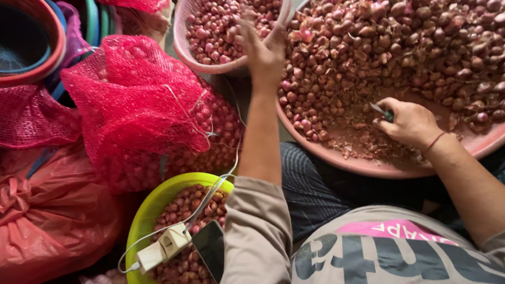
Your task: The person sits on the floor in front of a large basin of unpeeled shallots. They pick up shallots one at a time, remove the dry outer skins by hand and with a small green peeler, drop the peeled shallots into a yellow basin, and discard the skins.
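Beyond a phone (209, 249), the left hand (263, 50) spreads loose fingers over peeled shallots (224, 19), the right hand (406, 122) pinches a knife (381, 111); most of the unpeeled heap (419, 47) remains.

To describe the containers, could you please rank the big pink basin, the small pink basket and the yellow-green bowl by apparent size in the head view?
1. big pink basin
2. and 3. unsure: small pink basket and yellow-green bowl look alike; both are cut off, and the bowl sits nearer the camera.

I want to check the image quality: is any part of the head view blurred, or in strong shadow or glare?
Head view: the left hand over the pink basket is smeared by motion blur; the right hand with its small knife is sharp; light is soft and even, no glare; straight edges bend near the corners.
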`<state>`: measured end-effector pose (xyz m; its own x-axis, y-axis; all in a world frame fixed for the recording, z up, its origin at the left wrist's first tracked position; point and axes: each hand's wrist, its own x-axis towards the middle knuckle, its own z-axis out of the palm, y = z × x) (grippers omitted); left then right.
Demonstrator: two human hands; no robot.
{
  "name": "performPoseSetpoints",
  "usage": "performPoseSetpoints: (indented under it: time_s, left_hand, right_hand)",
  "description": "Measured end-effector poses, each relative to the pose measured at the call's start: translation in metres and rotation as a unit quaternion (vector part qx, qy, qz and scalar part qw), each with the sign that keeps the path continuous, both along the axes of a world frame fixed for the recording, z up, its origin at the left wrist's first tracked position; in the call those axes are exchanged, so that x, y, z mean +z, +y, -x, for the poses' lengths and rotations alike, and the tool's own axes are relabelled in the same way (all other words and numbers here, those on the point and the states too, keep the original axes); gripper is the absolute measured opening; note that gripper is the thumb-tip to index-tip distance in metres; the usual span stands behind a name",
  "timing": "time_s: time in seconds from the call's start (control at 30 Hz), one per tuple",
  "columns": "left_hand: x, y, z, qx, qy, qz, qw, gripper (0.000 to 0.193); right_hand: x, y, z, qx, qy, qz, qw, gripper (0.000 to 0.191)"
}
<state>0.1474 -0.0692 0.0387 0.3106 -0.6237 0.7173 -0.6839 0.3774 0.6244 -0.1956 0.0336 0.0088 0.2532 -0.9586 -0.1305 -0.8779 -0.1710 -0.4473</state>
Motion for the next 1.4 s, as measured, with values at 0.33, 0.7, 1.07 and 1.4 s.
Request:
performPoseSetpoints:
  time_s: [0.33, 0.7, 1.07, 1.4]
  left_hand:
    - [-0.056, 0.086, 0.084, -0.155, 0.059, -0.201, 0.966, 0.017]
    - [-0.108, 0.086, 0.128, -0.112, -0.291, -0.236, 0.92, 0.007]
    - [-0.109, 0.105, 0.147, -0.159, -0.065, -0.253, 0.952, 0.018]
    - [-0.13, 0.106, 0.163, -0.376, 0.453, -0.415, 0.694, 0.026]
  right_hand:
    - [0.0, -0.003, 0.009, -0.057, -0.035, 0.003, 0.998, 0.036]
    - [-0.002, 0.001, 0.003, -0.057, -0.1, 0.048, 0.992, 0.034]
    - [-0.007, 0.01, -0.018, 0.044, -0.249, 0.099, 0.963, 0.038]
    - [0.0, 0.014, -0.009, 0.061, -0.241, 0.14, 0.959, 0.017]
